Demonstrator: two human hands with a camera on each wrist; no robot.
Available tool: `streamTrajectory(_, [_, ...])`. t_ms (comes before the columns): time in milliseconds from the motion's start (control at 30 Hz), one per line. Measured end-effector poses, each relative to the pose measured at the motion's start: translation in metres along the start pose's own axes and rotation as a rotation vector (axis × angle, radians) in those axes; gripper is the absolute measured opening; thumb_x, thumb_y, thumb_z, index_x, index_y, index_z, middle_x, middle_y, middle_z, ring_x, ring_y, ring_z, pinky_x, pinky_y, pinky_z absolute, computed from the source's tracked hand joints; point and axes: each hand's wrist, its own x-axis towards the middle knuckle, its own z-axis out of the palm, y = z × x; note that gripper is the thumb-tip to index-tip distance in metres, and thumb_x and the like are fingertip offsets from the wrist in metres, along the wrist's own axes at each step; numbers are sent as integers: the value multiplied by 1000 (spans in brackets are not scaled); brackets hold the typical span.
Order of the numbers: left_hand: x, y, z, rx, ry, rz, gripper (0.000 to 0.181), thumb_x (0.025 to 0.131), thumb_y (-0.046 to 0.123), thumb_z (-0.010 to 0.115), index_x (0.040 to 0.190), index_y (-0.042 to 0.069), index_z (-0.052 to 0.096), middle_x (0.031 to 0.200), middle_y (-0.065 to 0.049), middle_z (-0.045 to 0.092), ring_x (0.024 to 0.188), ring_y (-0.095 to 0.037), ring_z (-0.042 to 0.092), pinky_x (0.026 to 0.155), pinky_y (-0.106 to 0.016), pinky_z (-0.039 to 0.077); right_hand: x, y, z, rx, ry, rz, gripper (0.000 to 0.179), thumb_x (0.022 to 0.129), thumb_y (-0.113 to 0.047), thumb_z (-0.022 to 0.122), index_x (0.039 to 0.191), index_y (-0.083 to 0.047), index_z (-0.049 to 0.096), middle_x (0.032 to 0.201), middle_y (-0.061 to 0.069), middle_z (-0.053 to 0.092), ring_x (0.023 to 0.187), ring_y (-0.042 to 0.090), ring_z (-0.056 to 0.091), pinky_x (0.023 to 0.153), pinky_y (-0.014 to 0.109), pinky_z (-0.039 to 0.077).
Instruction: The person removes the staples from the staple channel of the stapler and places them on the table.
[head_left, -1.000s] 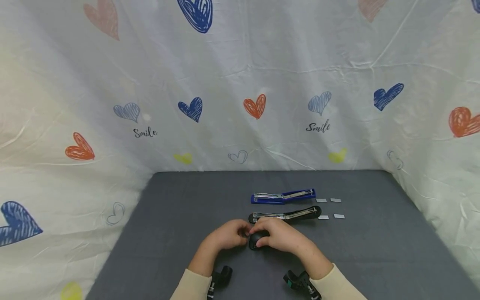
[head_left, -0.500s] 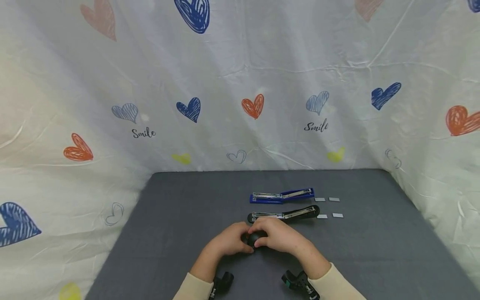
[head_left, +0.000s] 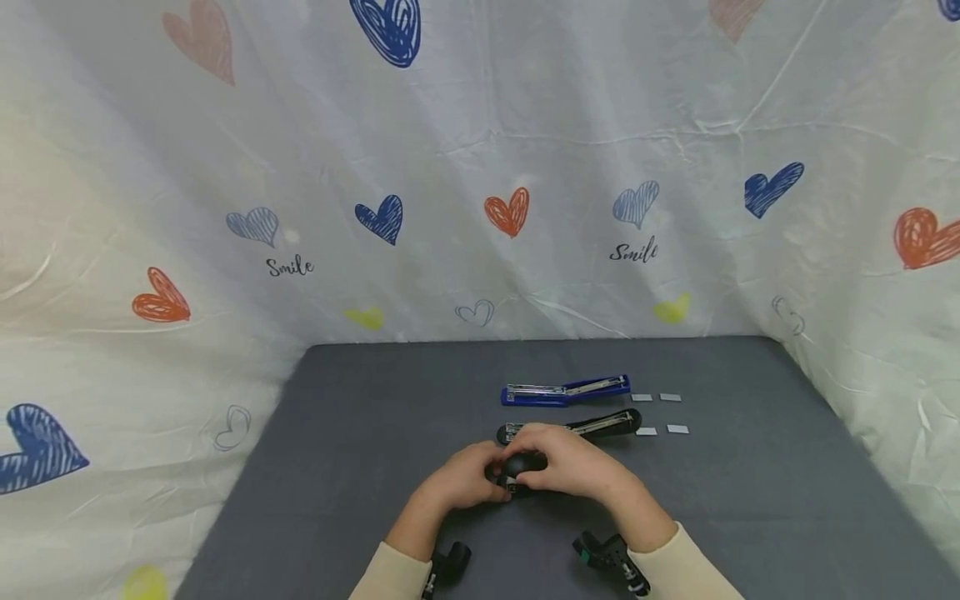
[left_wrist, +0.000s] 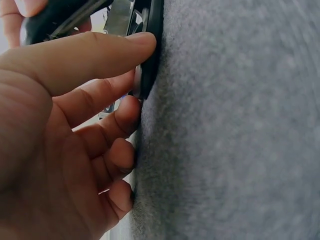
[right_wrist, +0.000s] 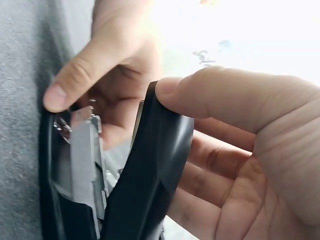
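Between my two hands is a black stapler (head_left: 527, 463), its top arm (right_wrist: 159, 160) swung up away from its base (right_wrist: 47, 165). The metal staple channel (right_wrist: 86, 155) shows in the gap. My left hand (head_left: 467, 478) pinches the front end of the base (left_wrist: 151, 70) between thumb and forefinger, low against the table. With thumb and fingers, my right hand (head_left: 573, 467) grips the raised top arm. In the head view the hands cover much of this stapler. Just behind it lies another black stapler (head_left: 611, 423), opened out flat and partly hidden by my right hand.
Farther back is a blue stapler (head_left: 566, 392), also opened flat. Small pale staple strips (head_left: 670, 397) lie to the right of both staplers. A grey cloth-covered table (head_left: 375, 400) runs back to a white curtain (head_left: 450, 275) with printed hearts.
My left hand has moved in and taken hold of the stapler's base. My right hand has raised the top arm away from the base, moving slightly right and back.
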Motion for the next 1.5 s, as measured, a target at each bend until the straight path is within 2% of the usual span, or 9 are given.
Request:
streamTrajectory(200, [2,1,5,-20,-16,-15,27,76,15,90,96,18,71,85,8,54,77,-10,49,72,-30,42,-15,-5,-6,10,47,24,33,95,-12,70,128,-14,71,118,-10,60,97,10,56,83,33,48])
streamTrajectory(333, [2,4,4,-25,-18,-31,30,76,13,90,100,18,74,87,8,55,78,-11,50,74,-31,43,-26,-7,-7,27,129,47,39,93,-6,67,129,-20,69,118,-11,57,92,12,54,76,31,46])
streamTrajectory(533, [3,4,4,-31,-5,-33,30,74,9,90,98,18,75,86,8,55,78,-10,50,73,-30,43,-44,-4,-13,67,269,27,42,89,2,69,120,-26,71,117,-9,58,89,16,55,66,32,47])
streamTrajectory(633, [3,4,3,-28,4,-30,30,74,9,90,98,17,76,86,7,55,79,-10,50,74,-30,43,-52,-3,-16,96,326,27,44,87,5,71,117,-27,70,118,-9,60,91,15,56,69,33,50])
streamTrajectory(800, [4,3,2,-4,13,-15,29,75,10,90,98,18,75,86,7,55,80,-9,50,76,-30,43,-61,-2,-19,139,392,20,46,85,9,72,117,-24,72,120,-7,62,107,14,61,87,34,56])
streamTrajectory(1000, [3,2,2,14,17,-3,28,77,12,90,98,18,72,87,7,53,80,-10,49,76,-30,42,-71,4,-16,44,449,6,34,85,3,79,112,-16,74,114,-6,66,105,13,64,86,33,56])
streamTrajectory(1200, [0,0,1,-7,2,3,30,77,9,89,91,16,64,88,7,52,80,-12,48,74,-31,40,-81,11,-4,-51,432,54,19,86,0,80,95,-16,74,101,-13,66,95,7,64,84,28,55])
streamTrajectory(1300, [-2,0,-2,-23,3,7,29,76,8,89,91,15,65,87,6,53,80,-13,48,74,-32,40,-73,7,3,-93,384,74,20,86,-7,83,101,-16,75,103,-14,65,94,8,64,83,30,55])
streamTrajectory(1500, [-2,0,-4,-42,7,-13,28,76,9,89,95,14,69,87,6,54,79,-13,50,73,-32,42,-41,-10,22,-242,221,120,30,90,-22,81,118,-14,74,114,-9,62,98,12,63,84,36,53])
